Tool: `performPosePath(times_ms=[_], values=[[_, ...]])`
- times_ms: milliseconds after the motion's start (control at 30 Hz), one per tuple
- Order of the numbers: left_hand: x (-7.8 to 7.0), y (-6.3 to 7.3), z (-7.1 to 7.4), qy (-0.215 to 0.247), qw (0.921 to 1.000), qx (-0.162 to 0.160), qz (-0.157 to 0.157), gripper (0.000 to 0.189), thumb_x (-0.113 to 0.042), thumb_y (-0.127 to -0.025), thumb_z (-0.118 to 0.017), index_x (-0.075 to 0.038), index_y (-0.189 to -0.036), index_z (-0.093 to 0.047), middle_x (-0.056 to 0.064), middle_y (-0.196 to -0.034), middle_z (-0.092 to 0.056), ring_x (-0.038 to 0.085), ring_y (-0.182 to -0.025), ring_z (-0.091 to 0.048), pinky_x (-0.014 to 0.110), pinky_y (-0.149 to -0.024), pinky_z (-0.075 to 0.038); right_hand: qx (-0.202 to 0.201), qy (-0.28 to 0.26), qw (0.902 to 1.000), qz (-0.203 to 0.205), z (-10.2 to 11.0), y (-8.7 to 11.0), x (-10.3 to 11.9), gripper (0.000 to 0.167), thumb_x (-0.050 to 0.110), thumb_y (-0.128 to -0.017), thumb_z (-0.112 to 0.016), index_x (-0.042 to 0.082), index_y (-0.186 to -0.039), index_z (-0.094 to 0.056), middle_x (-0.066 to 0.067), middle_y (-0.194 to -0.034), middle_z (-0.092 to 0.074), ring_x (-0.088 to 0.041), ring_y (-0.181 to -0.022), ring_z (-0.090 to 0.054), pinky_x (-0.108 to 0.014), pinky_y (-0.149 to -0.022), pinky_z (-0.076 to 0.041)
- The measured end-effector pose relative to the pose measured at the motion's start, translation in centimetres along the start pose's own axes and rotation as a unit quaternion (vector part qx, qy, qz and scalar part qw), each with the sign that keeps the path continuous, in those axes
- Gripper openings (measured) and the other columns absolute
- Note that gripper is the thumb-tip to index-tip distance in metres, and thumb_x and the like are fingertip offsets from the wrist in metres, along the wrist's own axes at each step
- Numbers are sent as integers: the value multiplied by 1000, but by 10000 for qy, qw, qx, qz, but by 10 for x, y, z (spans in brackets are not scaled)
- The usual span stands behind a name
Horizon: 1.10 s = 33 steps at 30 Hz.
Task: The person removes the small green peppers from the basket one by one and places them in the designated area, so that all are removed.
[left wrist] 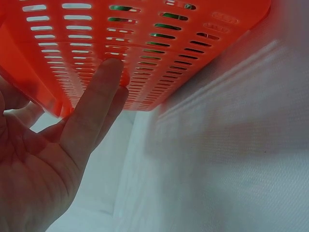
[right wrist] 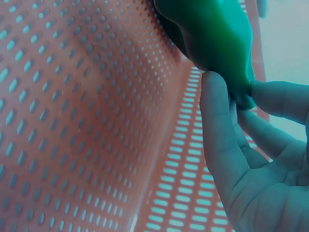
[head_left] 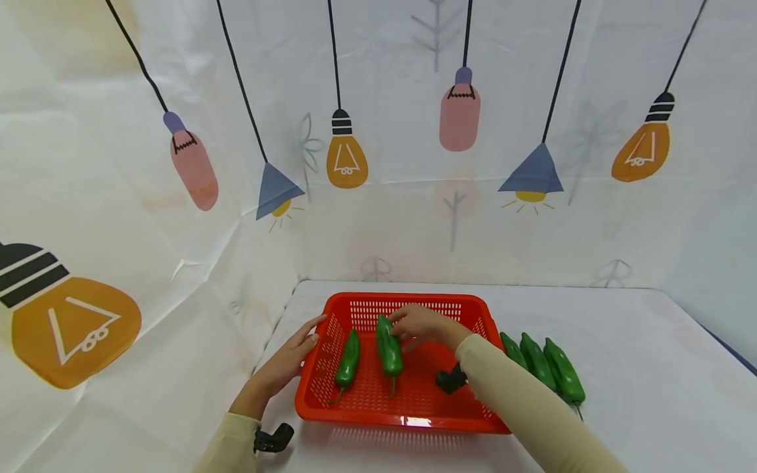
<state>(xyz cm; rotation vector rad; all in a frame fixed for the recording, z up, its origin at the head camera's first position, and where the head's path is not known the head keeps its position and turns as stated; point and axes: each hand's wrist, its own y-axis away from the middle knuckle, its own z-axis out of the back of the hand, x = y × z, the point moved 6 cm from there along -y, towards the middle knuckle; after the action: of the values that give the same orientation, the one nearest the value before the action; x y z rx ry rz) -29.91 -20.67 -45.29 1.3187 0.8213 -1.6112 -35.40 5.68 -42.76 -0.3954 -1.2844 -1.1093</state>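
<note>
A red perforated plastic basket [head_left: 408,422] stands on the white table. My left hand [head_left: 286,363] is at its left side; in the left wrist view, straight fingers [left wrist: 94,104] touch the slotted outer wall. My right hand [head_left: 427,325] reaches into the basket and pinches the far, tapered end of a green pepper [head_left: 389,351] between thumb and fingers. That pepper [right wrist: 217,36] shows large in the right wrist view, its stem pointing away from the hand. Another green pepper [head_left: 347,360] lies in the basket to the left, along the left wall.
Right of the basket, several green peppers [head_left: 563,371] lie side by side on the white table [head_left: 656,394], partly behind the right sleeve [head_left: 526,401]. A white sheet printed with lamps [head_left: 402,217] hangs behind the table and along its left side.
</note>
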Motion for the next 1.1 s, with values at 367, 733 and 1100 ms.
performPosePath(times_ms=[367,733,1100], values=[[0,0,1,-15,10000,-7,-35,55,-32,-111,-40,-21,-162,-22,26,-142,-47,32,-116,-59,47,-85,-58,-124,-40,9998,118,20,19,5,38,4,-97,-63,-4,-134,-61,-14,-107,-68,-25,-90,-67,-48,-84,-59],[2,0,1,101,9999,39,-34,56,-33,-111,-40,-20,-162,-21,27,-140,-48,32,-113,-62,47,-84,-59,34,-134,9994,328,38,32,6,39,7,-99,-61,-5,-136,-59,-16,-109,-67,-25,-90,-69,-51,-86,-58],[2,0,2,26,10000,16,-11,56,-33,-111,-40,-20,-162,-22,27,-142,-47,33,-115,-59,48,-86,-58,-53,-146,9993,332,48,45,3,40,7,-100,-59,-7,-138,-56,-16,-112,-66,-27,-94,-66,-54,-90,-55]])
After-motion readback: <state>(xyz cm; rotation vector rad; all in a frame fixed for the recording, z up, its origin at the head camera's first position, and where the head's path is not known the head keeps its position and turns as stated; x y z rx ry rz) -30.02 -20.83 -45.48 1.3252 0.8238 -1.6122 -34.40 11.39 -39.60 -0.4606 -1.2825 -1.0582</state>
